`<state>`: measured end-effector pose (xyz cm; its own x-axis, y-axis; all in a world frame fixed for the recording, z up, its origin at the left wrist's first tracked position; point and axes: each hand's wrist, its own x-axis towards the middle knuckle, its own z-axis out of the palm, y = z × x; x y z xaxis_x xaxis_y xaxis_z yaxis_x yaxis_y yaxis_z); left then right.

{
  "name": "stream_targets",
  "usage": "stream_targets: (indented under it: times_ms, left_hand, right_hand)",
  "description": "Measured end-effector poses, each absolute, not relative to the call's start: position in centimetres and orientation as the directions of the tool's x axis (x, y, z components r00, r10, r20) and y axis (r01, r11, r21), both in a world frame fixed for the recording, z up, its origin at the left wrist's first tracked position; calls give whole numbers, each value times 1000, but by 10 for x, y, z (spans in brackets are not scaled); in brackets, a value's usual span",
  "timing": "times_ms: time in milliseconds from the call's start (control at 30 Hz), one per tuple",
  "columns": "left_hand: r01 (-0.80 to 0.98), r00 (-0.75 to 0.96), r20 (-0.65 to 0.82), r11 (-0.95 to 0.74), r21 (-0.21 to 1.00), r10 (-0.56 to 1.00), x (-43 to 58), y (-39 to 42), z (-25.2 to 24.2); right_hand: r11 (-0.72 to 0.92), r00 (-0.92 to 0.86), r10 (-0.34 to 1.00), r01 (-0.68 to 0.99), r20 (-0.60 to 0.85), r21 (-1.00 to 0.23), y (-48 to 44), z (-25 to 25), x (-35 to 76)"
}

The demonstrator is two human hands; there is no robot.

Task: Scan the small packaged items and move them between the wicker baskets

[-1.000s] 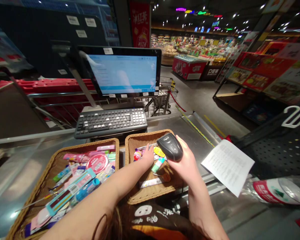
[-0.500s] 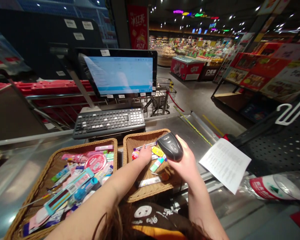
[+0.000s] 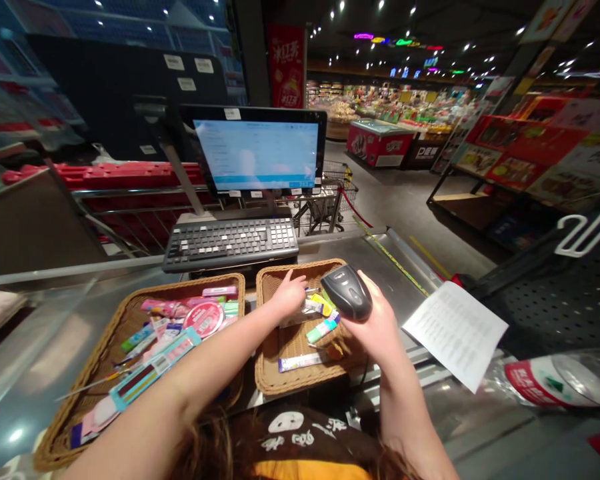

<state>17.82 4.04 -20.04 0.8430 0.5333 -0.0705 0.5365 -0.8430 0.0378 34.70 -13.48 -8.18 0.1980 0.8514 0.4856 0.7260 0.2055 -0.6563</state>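
Note:
My right hand (image 3: 377, 323) grips a black handheld barcode scanner (image 3: 347, 292), which is over the right side of the smaller wicker basket (image 3: 261, 347). My left hand (image 3: 290, 295) is inside that basket near its back left, some fingers stretched apart; its palm side is hidden. Right beside it lie small packets, one of them yellow (image 3: 321, 305). Nearer the front are a green and blue tube-like pack (image 3: 323, 329), a brownish item (image 3: 337, 349) and a long white and purple packet (image 3: 303, 361).
To the left, a larger wicker basket (image 3: 103, 340) holds many colourful small goods, including a round pink pack (image 3: 203, 319). Behind the baskets stand a keyboard (image 3: 230, 241) and a lit monitor (image 3: 260, 157). A printed sheet (image 3: 455, 333) and a large plastic bottle (image 3: 555, 380) lie at right.
My left hand has lifted back slightly and its fingers have spread. The red round item beside it no longer shows. The packets have shifted a little; the scanner remains in my right hand.

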Motion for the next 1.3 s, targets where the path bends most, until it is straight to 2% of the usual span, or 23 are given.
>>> stream_targets:
  times_ms: [233, 467, 633, 767, 1033, 1300]
  left_hand:
    - [436, 897, 74, -900, 17, 436, 145, 25, -147]
    - [461, 837, 338, -887, -14, 430, 110, 13, -96]
    - [491, 778, 471, -870, -44, 416, 87, 7, -63]
    - [522, 736, 527, -852, -40, 426, 69, 3, -47]
    - [584, 651, 574, -810, 40, 498, 35, -1, -30]
    - [640, 631, 627, -763, -88, 457, 1, -16, -15]
  right_hand:
    - [213, 187, 834, 759, 519, -615, -139, -81, 341]
    - [233, 165, 802, 799, 574, -554, -143, -77, 331]
    - [284, 104, 800, 801, 590, -527, -147, -71, 317]
    - [300, 92, 796, 798, 598, -522, -150, -66, 304]
    - [327, -14, 808, 843, 590, -427, -152, -62, 279]
    - [384, -86, 809, 826, 581, -412, -154, -54, 248]
